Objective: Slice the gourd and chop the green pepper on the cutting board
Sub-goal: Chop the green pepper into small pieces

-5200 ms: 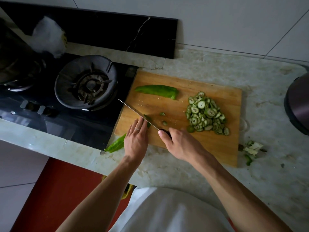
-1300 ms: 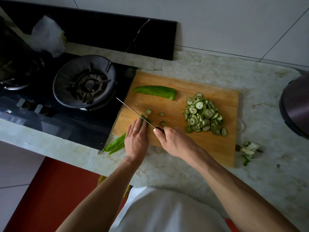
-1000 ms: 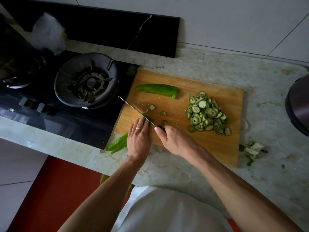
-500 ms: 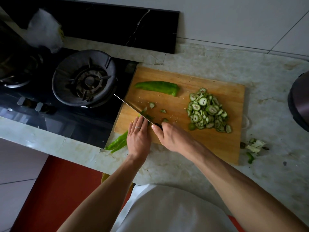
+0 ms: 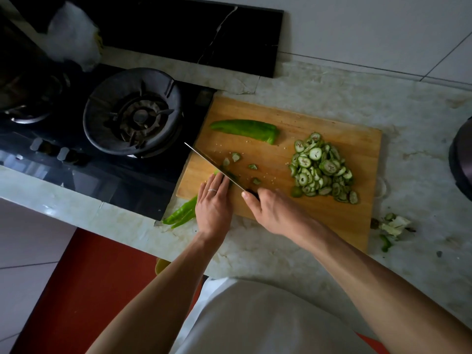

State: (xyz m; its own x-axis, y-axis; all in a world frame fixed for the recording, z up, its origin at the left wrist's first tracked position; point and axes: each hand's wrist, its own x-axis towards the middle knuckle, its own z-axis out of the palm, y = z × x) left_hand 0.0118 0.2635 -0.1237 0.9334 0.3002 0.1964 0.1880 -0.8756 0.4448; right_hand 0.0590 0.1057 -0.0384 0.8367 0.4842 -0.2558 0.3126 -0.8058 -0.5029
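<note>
A wooden cutting board (image 5: 332,213) carries a heap of round gourd slices (image 5: 320,168) at right, a whole green pepper (image 5: 245,129) at far left, and small pepper pieces (image 5: 236,157) between.

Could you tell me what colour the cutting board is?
Light orange-brown wood cutting board, clearest in the head view.

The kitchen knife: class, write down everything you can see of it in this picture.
The kitchen knife has a long, thin, pale metal blade seen nearly edge-on, and a dark handle almost wholly hidden in the right hand, which grips it. The blade runs diagonally from the hand up and left, its tip reaching past the left edge of the wooden cutting board towards the gas burner. It lies against the left hand, which holds down the green pepper; cut pepper pieces lie beside it.
</note>
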